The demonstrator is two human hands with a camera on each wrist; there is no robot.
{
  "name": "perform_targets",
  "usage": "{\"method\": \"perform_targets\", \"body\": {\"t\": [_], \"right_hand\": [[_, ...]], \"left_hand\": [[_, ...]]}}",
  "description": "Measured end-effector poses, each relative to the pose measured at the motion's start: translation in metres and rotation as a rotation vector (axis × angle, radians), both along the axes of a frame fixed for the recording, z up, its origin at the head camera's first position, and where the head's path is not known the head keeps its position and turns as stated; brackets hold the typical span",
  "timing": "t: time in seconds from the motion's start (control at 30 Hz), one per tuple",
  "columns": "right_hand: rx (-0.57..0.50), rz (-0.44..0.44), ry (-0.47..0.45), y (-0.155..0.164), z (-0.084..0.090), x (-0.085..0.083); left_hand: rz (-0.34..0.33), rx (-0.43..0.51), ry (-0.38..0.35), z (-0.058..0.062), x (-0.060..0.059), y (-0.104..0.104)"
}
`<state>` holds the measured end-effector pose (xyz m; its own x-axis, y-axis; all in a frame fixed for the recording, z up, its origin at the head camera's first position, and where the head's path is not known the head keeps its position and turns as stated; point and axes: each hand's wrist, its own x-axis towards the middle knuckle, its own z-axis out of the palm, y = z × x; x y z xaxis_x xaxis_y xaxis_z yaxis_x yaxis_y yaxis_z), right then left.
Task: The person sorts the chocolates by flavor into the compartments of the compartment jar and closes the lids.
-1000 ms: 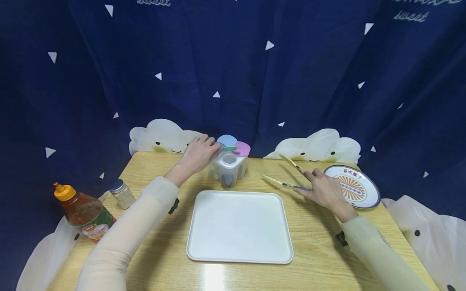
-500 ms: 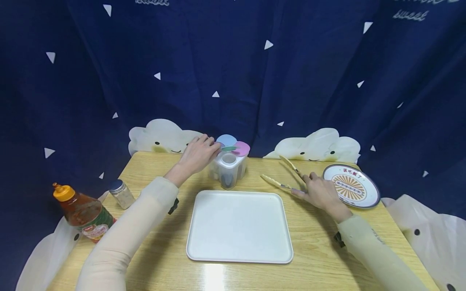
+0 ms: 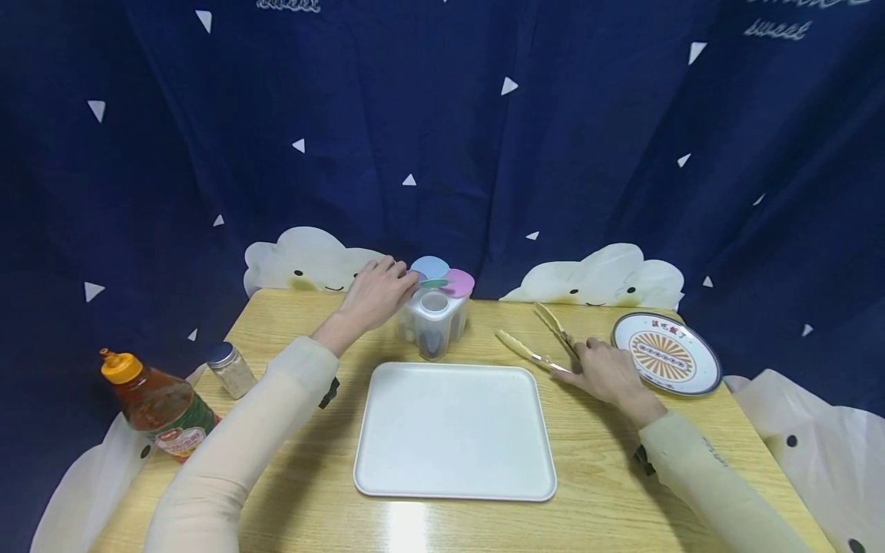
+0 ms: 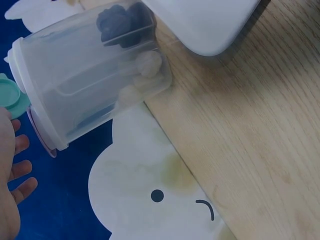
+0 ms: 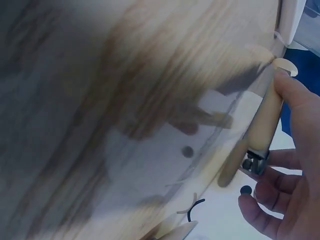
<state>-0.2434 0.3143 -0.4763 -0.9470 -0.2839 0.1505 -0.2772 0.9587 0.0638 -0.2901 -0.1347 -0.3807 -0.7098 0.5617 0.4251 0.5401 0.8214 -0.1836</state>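
My left hand is at the top of a clear multi-compartment container at the back of the table. Its thumb and forefinger pinch the raised green lid, while the other fingers stay loose. Blue and pink lids lie beside it. Through the container wall show a dark bumpy lump and a pale round piece. On the right, my right hand grips a pair of tongs; their beige arms are spread, with nothing between the tips.
A white rectangular tray lies mid-table, in front of the container. Behind the right hand is a patterned plate. On the left stand a sauce bottle with a yellow cap and a small jar. A dark blue curtain hangs behind.
My right hand has shifted slightly left and toward me with the tongs, whose far arm has turned a little. The left hand and the container have stayed in place.
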Motion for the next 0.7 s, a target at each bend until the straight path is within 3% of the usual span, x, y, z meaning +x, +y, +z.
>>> {"method": "perform_targets", "body": {"t": [0.13, 0.4, 0.7], "right_hand": [[-0.003, 0.008, -0.026, 0.001, -0.002, 0.002], [-0.006, 0.031, 0.014, 0.002, -0.004, 0.007], [-0.052, 0.090, 0.158, -0.010, 0.016, 0.008]], "left_hand": [[-0.002, 0.003, 0.005, 0.000, 0.000, 0.000], [-0.006, 0.007, 0.016, 0.000, 0.000, 0.001], [-0.006, 0.007, 0.010, 0.000, -0.001, 0.000]]}}
